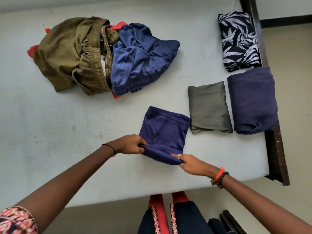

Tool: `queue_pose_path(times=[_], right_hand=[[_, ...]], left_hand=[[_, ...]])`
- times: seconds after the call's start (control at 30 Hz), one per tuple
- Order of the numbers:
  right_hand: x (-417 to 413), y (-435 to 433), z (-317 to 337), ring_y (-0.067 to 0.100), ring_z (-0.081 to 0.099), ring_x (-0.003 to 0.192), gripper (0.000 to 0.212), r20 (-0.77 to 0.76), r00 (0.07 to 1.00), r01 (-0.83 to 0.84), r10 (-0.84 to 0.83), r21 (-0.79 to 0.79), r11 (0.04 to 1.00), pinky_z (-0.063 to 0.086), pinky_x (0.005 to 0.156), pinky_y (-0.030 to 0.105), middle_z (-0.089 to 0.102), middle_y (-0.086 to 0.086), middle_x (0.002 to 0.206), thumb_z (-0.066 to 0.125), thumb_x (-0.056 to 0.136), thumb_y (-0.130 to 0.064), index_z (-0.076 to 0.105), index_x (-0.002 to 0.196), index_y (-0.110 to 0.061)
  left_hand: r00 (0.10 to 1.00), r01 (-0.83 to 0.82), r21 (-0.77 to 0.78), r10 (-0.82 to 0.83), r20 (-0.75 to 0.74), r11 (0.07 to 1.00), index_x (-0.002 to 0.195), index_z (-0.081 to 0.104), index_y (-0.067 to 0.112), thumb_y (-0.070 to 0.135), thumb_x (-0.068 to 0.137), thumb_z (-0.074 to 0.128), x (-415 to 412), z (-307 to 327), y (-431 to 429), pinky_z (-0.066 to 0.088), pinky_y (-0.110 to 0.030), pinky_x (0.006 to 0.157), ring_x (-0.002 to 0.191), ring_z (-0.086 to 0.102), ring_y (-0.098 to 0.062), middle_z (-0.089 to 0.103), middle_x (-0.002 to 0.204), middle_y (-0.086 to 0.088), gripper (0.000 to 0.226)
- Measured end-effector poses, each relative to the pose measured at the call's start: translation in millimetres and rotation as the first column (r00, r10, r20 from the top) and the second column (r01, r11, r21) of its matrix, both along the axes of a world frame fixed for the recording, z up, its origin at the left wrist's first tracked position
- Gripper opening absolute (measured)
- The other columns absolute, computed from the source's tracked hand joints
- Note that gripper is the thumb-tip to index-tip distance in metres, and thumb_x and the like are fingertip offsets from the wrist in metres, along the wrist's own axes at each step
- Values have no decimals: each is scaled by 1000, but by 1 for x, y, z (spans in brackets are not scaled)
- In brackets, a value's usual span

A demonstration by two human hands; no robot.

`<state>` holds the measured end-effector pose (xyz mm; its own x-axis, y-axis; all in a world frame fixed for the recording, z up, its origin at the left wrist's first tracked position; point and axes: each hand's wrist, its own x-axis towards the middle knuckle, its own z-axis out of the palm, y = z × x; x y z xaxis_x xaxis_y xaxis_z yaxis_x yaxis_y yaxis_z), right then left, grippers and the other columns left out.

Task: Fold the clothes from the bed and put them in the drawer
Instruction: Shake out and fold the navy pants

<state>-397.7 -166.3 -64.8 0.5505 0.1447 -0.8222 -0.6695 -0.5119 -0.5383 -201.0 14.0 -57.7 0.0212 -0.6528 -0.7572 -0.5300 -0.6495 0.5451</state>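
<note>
A dark blue garment (pixel 164 130) lies partly folded on the pale mattress (pixel 70 132). My left hand (pixel 130 144) grips its near left corner and my right hand (pixel 190 163) pinches its near right corner, so the near edge is lifted off the bed. Three folded pieces lie to the right: a grey one (pixel 209 107), a dark blue one (pixel 253 100) and a leaf-print one (pixel 238 41). An unfolded heap sits at the far left, with olive trousers (pixel 67 54), a blue garment (pixel 140 59) and red cloth (pixel 33 50) beneath.
The bed's dark wooden frame (pixel 276 156) runs along the right edge, with floor (pixel 293 92) beyond it. The mattress's near edge is just in front of my body. No drawer is in view.
</note>
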Motion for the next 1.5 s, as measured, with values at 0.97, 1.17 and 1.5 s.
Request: queue_pose_path(times=[0.97,1.17,1.5], right_hand=[[126,-80,-57,27,44,116,71,222,968,-15,114,-405,914,42,97,45,48,8,122,69,73,-59,48,120,-12],[136,-77,-62,28,55,90,59,163,986,20,39,-347,938,42,70,34,57,9,99,75,71,-53,39,95,-14],[124,-82,-69,16,53,86,53,150,958,265,-244,-144,953,44,73,26,56,0,92,80,71,-41,54,104,-9]], left_hand=[[-301,-951,-133,932,204,-278,74,54,2,47,83,64,-75,-73,-43,48,-45,80,79,58,-35,60,81,-12,47],[-437,-897,18,883,-174,-441,105,62,3,26,82,73,-96,-64,-61,53,-30,86,91,65,-10,70,101,-3,34],[-444,-891,341,740,-506,-301,129,54,14,19,86,63,-78,-49,-68,47,-35,100,115,60,-20,65,123,-3,45]])
